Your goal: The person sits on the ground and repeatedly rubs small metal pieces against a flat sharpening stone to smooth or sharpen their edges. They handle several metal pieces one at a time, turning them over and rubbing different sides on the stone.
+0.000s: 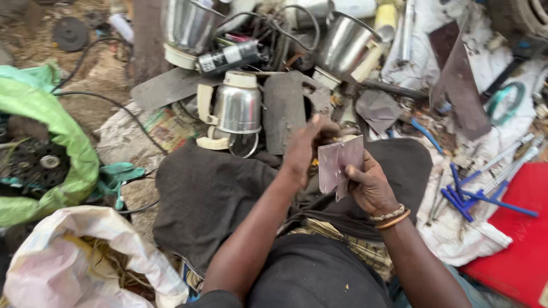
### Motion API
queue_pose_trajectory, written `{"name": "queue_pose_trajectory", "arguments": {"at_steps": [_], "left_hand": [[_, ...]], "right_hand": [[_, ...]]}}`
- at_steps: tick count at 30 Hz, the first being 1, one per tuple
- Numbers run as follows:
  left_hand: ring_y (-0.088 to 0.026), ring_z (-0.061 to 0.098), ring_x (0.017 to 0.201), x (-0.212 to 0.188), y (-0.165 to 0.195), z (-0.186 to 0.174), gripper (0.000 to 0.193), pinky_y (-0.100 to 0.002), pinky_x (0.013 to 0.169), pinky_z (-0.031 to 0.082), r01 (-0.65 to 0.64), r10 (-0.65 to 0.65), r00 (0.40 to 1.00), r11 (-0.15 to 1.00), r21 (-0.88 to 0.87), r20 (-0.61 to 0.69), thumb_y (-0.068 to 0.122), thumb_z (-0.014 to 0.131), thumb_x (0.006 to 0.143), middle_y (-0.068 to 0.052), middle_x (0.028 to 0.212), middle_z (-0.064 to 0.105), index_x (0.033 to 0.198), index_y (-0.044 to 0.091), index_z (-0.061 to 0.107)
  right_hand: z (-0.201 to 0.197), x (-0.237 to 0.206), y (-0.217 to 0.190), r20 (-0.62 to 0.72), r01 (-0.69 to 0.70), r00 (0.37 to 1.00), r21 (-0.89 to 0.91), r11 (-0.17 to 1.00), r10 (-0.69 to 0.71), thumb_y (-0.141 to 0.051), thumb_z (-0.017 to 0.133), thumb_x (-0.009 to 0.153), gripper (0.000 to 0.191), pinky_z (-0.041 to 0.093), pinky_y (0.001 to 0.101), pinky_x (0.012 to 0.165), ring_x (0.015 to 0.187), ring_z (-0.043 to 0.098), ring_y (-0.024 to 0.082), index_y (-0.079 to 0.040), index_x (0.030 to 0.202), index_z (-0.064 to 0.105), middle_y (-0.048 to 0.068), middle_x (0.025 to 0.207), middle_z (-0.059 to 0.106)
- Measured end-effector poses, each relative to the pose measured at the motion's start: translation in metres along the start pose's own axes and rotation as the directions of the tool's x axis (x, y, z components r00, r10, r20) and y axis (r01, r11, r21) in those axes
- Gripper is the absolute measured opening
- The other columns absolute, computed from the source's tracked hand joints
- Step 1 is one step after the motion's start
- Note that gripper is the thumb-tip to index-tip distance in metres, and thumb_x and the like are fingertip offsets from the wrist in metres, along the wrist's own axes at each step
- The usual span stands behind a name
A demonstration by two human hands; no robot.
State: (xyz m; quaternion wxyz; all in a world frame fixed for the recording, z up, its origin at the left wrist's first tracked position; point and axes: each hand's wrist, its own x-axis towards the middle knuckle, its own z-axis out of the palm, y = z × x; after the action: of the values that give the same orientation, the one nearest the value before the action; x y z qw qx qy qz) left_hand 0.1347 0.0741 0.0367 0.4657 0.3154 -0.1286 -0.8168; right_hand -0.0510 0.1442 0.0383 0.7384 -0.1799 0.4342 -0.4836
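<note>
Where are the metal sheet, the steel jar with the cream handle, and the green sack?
metal sheet (337, 165), head view, on its flat face above the right hand's fingers.
steel jar (238, 108), head view, on its shiny side wall.
green sack (54, 122), head view, on its folded upper rim.

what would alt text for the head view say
A seated person's right hand holds a folded, worn sheet of sandpaper while the left hand works behind it. Steel mixer jars, metal scraps and blue-handled tools litter the ground around.
</note>
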Motion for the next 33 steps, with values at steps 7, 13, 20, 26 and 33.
{"name": "queue_pose_trajectory", "arguments": {"at_steps": [7,13,20,26,33], "left_hand": [[-0.018,0.066,0.097,-0.069,0.015,0.002,0.041,-0.035,0.091,0.055,-0.227,0.214,0.962,0.972,-0.064,-0.172,0.037,0.047,0.111,-0.007,0.104,0.069,0.111,0.001,0.067],[-0.018,0.065,0.097,-0.123,0.033,0.008,0.048,-0.033,0.087,0.054,-0.495,0.612,0.787,0.703,0.51,-0.079,0.045,0.039,0.111,-0.007,0.108,0.063,0.119,0.004,0.062],[-0.02,0.067,0.074,-0.067,0.039,-0.001,0.055,-0.033,0.066,0.051,-0.341,0.617,0.761,0.642,0.686,-0.2,0.049,0.045,0.113,-0.01,0.078,0.07,0.095,0.005,0.073],[-0.032,0.069,0.107,-0.067,0.042,-0.015,0.077,-0.042,0.089,0.055,-0.466,0.64,0.758,0.391,0.794,0.13,0.064,0.067,0.094,-0.021,0.115,0.069,0.131,-0.004,0.059],[-0.042,0.068,0.12,-0.078,0.042,-0.028,0.078,-0.048,0.101,0.056,-0.377,0.461,0.804,-0.091,0.922,0.374,0.059,0.063,0.096,-0.021,0.133,0.068,0.142,-0.004,0.053]], "right_hand": [[0.069,-0.004,0.002,0.06,-0.058,0.993,-0.465,0.883,0.097,-0.013,0.08,0.075,0.067,0.063,0.0352,0.078,0.098,0.071,0.018,-0.003,0.137,0.057,0.007,0.114,0.071],[0.1,-0.031,0.02,0.121,0.25,0.952,-0.839,0.484,-0.282,-0.01,0.081,0.086,0.044,0.058,0.0346,0.085,0.094,0.071,0.022,0.003,0.122,0.06,0.015,0.107,0.074],[0.134,-0.03,0.042,0.133,0.144,0.905,-0.99,-0.003,-0.403,-0.007,0.07,0.091,0.032,0.057,0.0405,0.073,0.08,0.072,0.029,0.0,0.12,0.058,0.02,0.091,0.072],[0.125,-0.011,0.031,0.208,0.363,0.761,-0.922,0.137,-0.615,-0.007,0.065,0.094,0.03,0.055,0.0342,0.078,0.088,0.069,0.019,0.002,0.122,0.059,0.015,0.099,0.072],[0.075,-0.002,0.055,0.083,0.254,0.96,-0.662,0.705,-0.269,0.001,0.065,0.094,0.023,0.051,0.0293,0.087,0.1,0.061,0.013,0.004,0.117,0.067,0.006,0.109,0.067]]}}
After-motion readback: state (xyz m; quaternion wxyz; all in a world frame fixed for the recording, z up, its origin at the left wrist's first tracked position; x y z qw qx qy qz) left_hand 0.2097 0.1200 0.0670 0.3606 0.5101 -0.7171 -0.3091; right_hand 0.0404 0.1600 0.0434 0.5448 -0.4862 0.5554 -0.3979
